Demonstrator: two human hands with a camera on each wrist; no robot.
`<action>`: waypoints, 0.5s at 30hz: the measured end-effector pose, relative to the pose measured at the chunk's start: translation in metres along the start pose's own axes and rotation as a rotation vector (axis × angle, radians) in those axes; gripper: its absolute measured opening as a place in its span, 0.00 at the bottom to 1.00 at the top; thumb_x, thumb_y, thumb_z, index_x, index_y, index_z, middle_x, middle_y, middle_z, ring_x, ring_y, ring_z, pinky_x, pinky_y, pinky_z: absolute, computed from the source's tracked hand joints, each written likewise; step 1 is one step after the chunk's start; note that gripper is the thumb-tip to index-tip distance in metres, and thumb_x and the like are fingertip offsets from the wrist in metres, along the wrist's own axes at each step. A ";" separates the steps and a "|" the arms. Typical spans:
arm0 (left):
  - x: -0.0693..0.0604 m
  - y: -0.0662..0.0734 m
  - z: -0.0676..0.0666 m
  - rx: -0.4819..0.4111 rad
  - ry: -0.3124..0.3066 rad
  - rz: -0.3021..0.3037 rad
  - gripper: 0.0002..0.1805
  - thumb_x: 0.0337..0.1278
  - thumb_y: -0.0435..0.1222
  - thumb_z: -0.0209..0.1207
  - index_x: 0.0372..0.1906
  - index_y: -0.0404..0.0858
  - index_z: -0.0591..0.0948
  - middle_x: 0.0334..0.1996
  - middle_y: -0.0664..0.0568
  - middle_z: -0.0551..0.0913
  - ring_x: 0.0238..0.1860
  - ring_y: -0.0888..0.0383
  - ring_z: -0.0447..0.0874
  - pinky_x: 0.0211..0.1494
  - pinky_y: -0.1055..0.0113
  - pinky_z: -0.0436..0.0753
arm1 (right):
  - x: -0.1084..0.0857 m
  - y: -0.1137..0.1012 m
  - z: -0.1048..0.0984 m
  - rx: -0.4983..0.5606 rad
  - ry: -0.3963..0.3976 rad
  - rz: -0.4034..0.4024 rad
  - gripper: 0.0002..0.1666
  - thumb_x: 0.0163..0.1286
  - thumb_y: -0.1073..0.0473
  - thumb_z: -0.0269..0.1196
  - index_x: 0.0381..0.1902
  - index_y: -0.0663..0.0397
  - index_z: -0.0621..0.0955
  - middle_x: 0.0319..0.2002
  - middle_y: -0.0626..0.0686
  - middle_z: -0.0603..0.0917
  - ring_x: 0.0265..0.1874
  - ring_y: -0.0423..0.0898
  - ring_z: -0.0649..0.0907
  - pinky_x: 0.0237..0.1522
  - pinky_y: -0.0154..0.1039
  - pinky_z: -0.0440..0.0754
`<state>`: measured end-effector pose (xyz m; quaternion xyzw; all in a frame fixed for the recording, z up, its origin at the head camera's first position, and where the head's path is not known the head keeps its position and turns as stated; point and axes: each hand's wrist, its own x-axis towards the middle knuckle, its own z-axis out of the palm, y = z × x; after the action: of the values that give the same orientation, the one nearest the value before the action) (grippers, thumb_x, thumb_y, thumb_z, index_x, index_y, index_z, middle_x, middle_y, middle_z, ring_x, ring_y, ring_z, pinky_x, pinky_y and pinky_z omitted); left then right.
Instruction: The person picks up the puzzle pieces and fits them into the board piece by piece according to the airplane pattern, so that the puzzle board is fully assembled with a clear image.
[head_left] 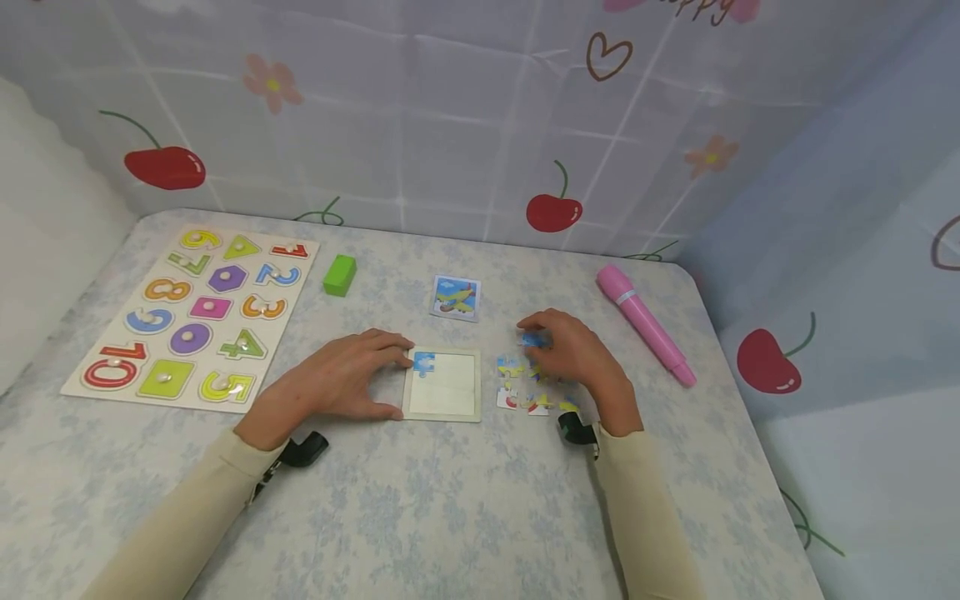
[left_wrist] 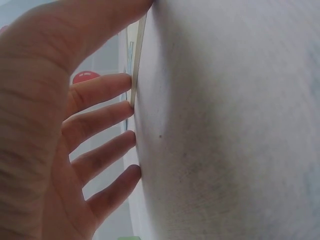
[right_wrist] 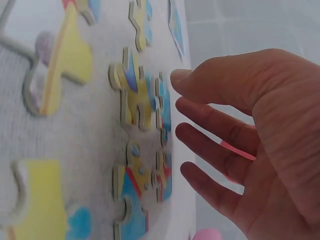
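Note:
My left hand (head_left: 341, 375) rests beside a small square puzzle tray (head_left: 442, 417), thumb and index finger touching its left edge. In the left wrist view, fingertips (left_wrist: 127, 82) meet the tray's thin rim. One blue jigsaw piece (head_left: 423, 363) lies in the tray's top left corner. To the tray's right, my right hand (head_left: 576, 354) hovers low over loose jigsaw pieces (head_left: 511, 367), partly covering them. The right wrist view shows a thumb and fingers spread apart, with nothing between them, close to a blue piece (right_wrist: 162, 102).
Behind the tray lies a small airplane picture card (head_left: 456, 298). A number-and-shape board (head_left: 251, 275) fills the left side, with a green block (head_left: 341, 276) next to it. A pink pen-shaped thing (head_left: 648, 327) lies at the right. A printed curtain (head_left: 450, 125) hangs behind the table.

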<state>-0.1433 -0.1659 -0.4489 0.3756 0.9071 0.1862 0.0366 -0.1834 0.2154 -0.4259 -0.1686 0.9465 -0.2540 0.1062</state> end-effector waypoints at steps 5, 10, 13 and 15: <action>0.000 0.000 0.000 -0.002 0.001 0.000 0.40 0.48 0.60 0.81 0.63 0.42 0.86 0.72 0.51 0.78 0.72 0.48 0.76 0.69 0.46 0.79 | -0.003 0.009 -0.005 0.037 -0.001 0.023 0.24 0.74 0.64 0.67 0.67 0.55 0.84 0.64 0.55 0.85 0.61 0.56 0.82 0.66 0.57 0.80; 0.000 0.000 0.000 -0.007 0.004 0.002 0.40 0.48 0.60 0.81 0.63 0.42 0.86 0.73 0.50 0.78 0.73 0.47 0.76 0.70 0.46 0.79 | -0.005 0.017 -0.006 0.050 0.003 -0.006 0.23 0.74 0.65 0.67 0.66 0.57 0.84 0.61 0.56 0.85 0.55 0.55 0.82 0.62 0.56 0.81; 0.000 0.000 0.000 -0.007 0.005 0.001 0.40 0.48 0.60 0.81 0.63 0.42 0.86 0.73 0.51 0.78 0.73 0.47 0.76 0.70 0.46 0.79 | -0.005 0.019 -0.006 0.055 0.004 -0.041 0.23 0.73 0.66 0.68 0.65 0.59 0.84 0.60 0.57 0.86 0.55 0.56 0.82 0.61 0.56 0.81; 0.000 0.000 0.000 -0.006 0.004 -0.001 0.40 0.48 0.60 0.81 0.63 0.42 0.86 0.73 0.51 0.78 0.73 0.47 0.76 0.70 0.46 0.79 | -0.004 0.020 -0.006 0.062 0.003 -0.047 0.23 0.73 0.67 0.69 0.65 0.60 0.84 0.59 0.58 0.86 0.56 0.56 0.82 0.62 0.56 0.81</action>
<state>-0.1429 -0.1660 -0.4489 0.3748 0.9067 0.1899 0.0360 -0.1866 0.2358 -0.4306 -0.1871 0.9340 -0.2859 0.1042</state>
